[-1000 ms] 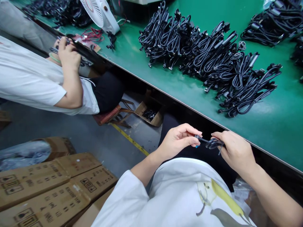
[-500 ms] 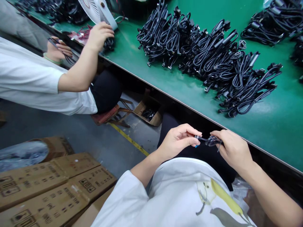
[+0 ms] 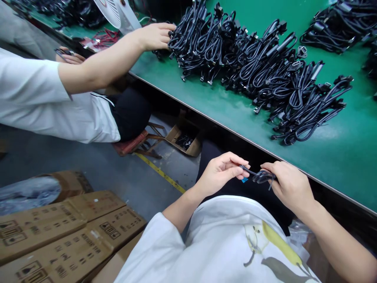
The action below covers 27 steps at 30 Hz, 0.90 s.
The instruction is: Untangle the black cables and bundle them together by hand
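Between my two hands, just off the table's near edge, is a coiled black cable (image 3: 262,177). My right hand (image 3: 290,186) is closed around the coil, with a thin tie end sticking out below it. My left hand (image 3: 222,173) pinches one end of the same cable, its connector mostly covered by the fingertips. A small blue piece (image 3: 244,179) shows under those fingertips; what it is I cannot make out. On the green table (image 3: 235,114) beyond lies a long row of bundled black cables (image 3: 250,63) with metal connectors.
More cable bundles (image 3: 338,27) lie at the back right. At the left a co-worker's arm (image 3: 118,59) reaches over the table near a white fan (image 3: 118,15). Cardboard boxes (image 3: 70,236) stand on the floor at lower left. An open box (image 3: 193,147) sits under the table.
The co-worker's raised hand has moved right, from beside the fan to the row's left end. My left fingers have shifted slightly on the cable end, now hiding more of the connector.
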Each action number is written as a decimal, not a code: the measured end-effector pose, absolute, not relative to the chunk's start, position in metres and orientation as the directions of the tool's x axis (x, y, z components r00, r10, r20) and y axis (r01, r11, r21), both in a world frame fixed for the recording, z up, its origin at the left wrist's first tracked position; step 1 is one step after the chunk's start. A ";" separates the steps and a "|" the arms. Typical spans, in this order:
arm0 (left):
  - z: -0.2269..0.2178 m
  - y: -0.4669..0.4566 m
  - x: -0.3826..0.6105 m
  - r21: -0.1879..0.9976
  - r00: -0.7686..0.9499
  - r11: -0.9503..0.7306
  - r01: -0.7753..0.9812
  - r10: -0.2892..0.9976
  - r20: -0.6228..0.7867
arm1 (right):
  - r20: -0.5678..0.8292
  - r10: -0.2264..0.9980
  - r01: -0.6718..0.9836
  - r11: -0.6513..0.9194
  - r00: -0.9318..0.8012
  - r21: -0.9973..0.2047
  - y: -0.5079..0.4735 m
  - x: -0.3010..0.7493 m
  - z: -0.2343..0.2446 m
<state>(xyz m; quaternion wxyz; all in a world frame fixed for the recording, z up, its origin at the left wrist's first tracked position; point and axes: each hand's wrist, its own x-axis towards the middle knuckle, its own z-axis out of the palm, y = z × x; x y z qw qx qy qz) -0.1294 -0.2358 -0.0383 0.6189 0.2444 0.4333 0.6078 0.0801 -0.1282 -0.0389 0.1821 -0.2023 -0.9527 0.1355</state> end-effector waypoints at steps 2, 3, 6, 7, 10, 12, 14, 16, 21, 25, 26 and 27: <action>-0.039 -0.236 -0.130 0.837 -0.118 0.145 -0.528 0.963 -0.241 | 0.296 0.434 0.341 0.884 -0.851 -0.319 -0.128 0.080 -0.038; -0.039 -0.236 -0.130 0.843 -0.119 0.148 -0.518 0.963 -0.242 | 0.302 0.433 0.342 0.887 -0.849 -0.310 -0.128 0.080 -0.038; -0.040 -0.236 -0.130 0.860 -0.130 0.148 -0.489 0.962 -0.239 | 0.313 0.429 0.342 0.892 -0.847 -0.295 -0.128 0.080 -0.038; -0.040 -0.236 -0.130 0.864 -0.133 0.144 -0.482 0.963 -0.235 | 0.312 0.428 0.342 0.892 -0.848 -0.295 -0.128 0.080 -0.039; -0.041 -0.236 -0.129 0.874 -0.142 0.134 -0.467 0.964 -0.223 | 0.302 0.432 0.346 0.889 -0.850 -0.299 -0.128 0.080 -0.040; -0.041 -0.236 -0.129 0.877 -0.143 0.133 -0.462 0.965 -0.222 | 0.301 0.435 0.349 0.888 -0.848 -0.298 -0.127 0.081 -0.041; -0.041 -0.237 -0.129 0.878 -0.142 0.139 -0.459 0.963 -0.227 | 0.301 0.438 0.353 0.887 -0.847 -0.298 -0.127 0.081 -0.042; -0.041 -0.237 -0.129 0.876 -0.143 0.144 -0.460 0.962 -0.233 | 0.296 0.439 0.353 0.886 -0.848 -0.303 -0.126 0.081 -0.044; -0.039 -0.236 -0.129 0.877 -0.156 0.142 -0.460 0.959 -0.237 | 0.291 0.431 0.339 0.886 -0.854 -0.318 -0.126 0.082 -0.048; -0.038 -0.236 -0.128 0.895 -0.169 0.137 -0.424 0.959 -0.227 | 0.276 0.441 0.355 0.882 -0.854 -0.310 -0.125 0.083 -0.051; -0.037 -0.236 -0.128 0.901 -0.173 0.136 -0.411 0.959 -0.223 | 0.269 0.444 0.359 0.880 -0.855 -0.310 -0.125 0.083 -0.052; -0.037 -0.236 -0.128 0.907 -0.178 0.134 -0.399 0.959 -0.220 | 0.261 0.447 0.363 0.878 -0.856 -0.312 -0.125 0.083 -0.052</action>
